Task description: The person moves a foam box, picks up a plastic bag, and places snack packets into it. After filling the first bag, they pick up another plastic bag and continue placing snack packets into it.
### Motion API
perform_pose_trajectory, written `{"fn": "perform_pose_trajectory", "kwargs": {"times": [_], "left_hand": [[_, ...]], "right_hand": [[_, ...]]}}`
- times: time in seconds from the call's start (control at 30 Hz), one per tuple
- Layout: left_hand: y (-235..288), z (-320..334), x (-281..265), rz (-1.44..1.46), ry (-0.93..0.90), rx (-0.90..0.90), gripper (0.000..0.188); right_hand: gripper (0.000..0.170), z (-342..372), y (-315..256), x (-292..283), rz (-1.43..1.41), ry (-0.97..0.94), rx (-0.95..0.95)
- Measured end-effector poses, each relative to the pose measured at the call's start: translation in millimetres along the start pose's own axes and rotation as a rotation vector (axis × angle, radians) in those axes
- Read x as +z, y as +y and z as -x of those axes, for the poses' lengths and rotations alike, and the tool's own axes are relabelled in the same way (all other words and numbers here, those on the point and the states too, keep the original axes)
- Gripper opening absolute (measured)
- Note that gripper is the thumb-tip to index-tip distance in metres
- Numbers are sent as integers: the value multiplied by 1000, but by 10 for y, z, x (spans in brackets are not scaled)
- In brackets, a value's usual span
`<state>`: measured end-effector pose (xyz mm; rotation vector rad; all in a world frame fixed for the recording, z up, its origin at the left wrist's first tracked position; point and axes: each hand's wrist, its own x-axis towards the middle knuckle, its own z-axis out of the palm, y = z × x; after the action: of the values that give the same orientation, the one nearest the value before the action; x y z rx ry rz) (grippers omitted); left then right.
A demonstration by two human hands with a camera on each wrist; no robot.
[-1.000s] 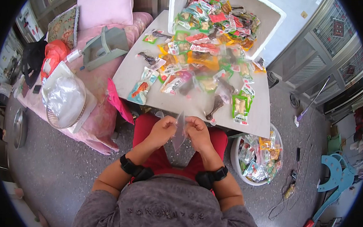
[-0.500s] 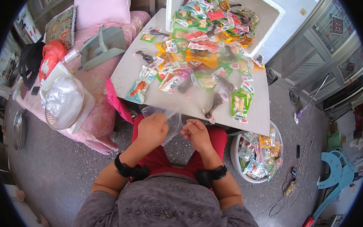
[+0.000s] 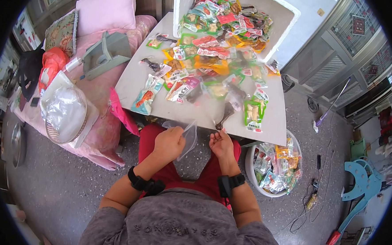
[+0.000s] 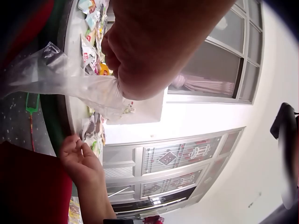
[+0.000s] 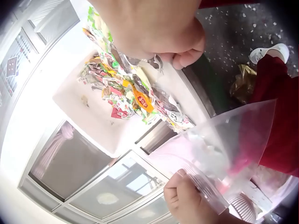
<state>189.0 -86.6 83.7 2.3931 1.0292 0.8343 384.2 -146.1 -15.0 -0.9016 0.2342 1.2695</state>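
Observation:
A clear plastic bag [image 3: 188, 140] hangs from the left hand [image 3: 170, 143], which grips it by its upper part in front of the table's near edge. In the right wrist view the bag [image 5: 229, 144] spreads out wide from the left fist [image 5: 187, 200]. The right hand [image 3: 222, 146] is at the table edge, palm partly turned up. Its thumb and finger pinch the narrow near end of a dark vacuum-packed drumstick [image 3: 226, 114], which lies on the tabletop. Beside it lies a green-edged food packet [image 3: 253, 113]; a blue-white packet [image 3: 148, 94] lies further left.
Several more food packets cover the table [image 3: 174, 108] toward a white foam box [image 3: 283, 20] heaped with packets. A white tub [image 3: 250, 167] of packets stands on the floor at right. At left, a basket of clear plastic bags [image 3: 66, 104] and a grey caddy [image 3: 105, 55] sit on the pink bedding.
Both hands first held the clear bag together. The right hand then let go and moved forward to the drumstick's end, while the left kept the bag, now spread wider.

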Motion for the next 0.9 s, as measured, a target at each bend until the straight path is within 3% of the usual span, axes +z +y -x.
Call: {"fn": "perform_pose_trajectory", "kwargs": {"times": [0.07, 0.17, 0.27, 0.37, 0.4, 0.47, 0.57, 0.67, 0.77, 0.9], "left_hand": [[-25, 9, 12, 4, -20, -15, 7], [-51, 15, 17, 10, -40, -24, 13], [-43, 5, 6, 16, -26, -16, 11], [-46, 1, 4, 9, -12, -8, 7], [-48, 5, 8, 12, -9, -9, 7], [-53, 8, 17, 11, -11, -12, 6], [-63, 3, 21, -5, -36, -35, 7], [-83, -6, 34, -10, -47, -53, 7], [-123, 17, 67, -2, -14, -36, 7], [-97, 11, 50, 4, -33, -47, 7]], "right_hand": [[22, 73, 5, 7, 55, 8, -27], [16, 257, -9, 42, 342, 141, -225], [12, 287, -30, -120, 605, 153, -495], [13, 134, -174, -282, 817, 174, -955], [15, 125, -308, -244, 1041, 224, -1085], [26, 204, -556, -13, 1211, 99, -1037], [43, 266, -683, 223, 1685, -207, -1306], [58, 313, -600, 234, 2146, -234, -1187], [49, 102, -543, 84, 2225, -134, -1241], [32, 62, -513, 98, 2260, -143, -1350]]}}
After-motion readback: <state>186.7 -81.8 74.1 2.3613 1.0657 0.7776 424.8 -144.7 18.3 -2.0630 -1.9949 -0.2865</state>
